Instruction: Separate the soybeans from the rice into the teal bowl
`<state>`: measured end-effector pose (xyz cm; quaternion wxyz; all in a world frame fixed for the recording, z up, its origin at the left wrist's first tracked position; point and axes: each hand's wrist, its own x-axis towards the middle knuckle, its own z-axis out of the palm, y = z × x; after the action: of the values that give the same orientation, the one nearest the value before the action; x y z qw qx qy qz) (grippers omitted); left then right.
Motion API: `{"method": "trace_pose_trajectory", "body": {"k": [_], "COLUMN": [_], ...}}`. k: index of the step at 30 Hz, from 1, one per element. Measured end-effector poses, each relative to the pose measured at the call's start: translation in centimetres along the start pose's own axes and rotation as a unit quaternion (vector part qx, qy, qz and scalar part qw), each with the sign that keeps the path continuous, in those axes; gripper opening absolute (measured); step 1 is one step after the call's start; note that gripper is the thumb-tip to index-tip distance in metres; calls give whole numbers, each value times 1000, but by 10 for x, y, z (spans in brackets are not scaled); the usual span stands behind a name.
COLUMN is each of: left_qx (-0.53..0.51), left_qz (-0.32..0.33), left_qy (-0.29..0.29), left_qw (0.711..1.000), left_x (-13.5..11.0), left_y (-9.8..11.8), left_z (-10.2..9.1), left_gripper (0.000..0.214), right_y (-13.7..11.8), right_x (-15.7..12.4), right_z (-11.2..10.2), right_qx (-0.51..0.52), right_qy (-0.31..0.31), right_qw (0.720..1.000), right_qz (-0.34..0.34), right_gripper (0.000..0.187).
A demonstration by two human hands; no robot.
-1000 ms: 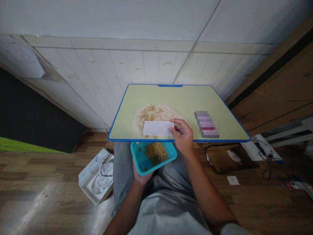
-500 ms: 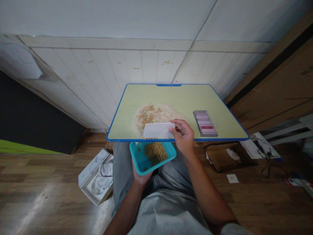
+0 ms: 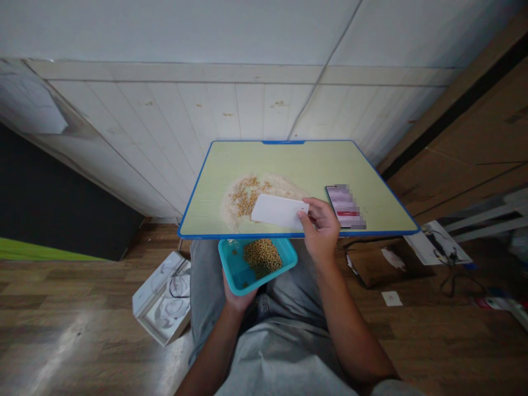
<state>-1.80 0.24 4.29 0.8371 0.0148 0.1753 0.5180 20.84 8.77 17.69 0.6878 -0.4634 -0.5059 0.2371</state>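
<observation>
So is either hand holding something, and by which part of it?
Yes: the right hand holds a white card by its right end; the left hand holds a teal tub from below, at its near left side.

White card drawn back from the front rim and turned; right hand shifted right.
Half a second ago the white card [image 3: 277, 211] lay nearly parallel to the blue front rim [image 3: 231, 236] of the table, its long edge close against it; now it sits farther back and to the right, slanted, left end farther from the rim. The right hand [image 3: 322, 228] has moved with it, now just beside the phone [image 3: 345, 208] in this view. Yellow beans [image 3: 246, 199] previously covered by the card's left end now show; the few seen along the rim are gone from there.
</observation>
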Motion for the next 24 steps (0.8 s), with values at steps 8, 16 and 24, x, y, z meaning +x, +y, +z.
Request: {"method": "trace_pose_trajectory", "body": {"k": [8,16,24], "left_qx": [-6,2,-16], "left_qz": [2,-3,-4], "left_qy": [-28,-47,-52], "left_qw": [1000,999,999], "left_x": [2,3,3], "left_y": [-1,0,-2], "left_z": [-6,1,-3], "left_gripper": [79,81,76], "right_y": [-3,-9,-7], "right_x": [1,-7,-5], "right_z": [-3,0,-5], "right_qx": [-25,-5,-27], "right_qy": [41,-48,-32], "right_qw": [999,999,999], "right_qz": [-22,-4,6], "right_gripper": [20,22,22]}}
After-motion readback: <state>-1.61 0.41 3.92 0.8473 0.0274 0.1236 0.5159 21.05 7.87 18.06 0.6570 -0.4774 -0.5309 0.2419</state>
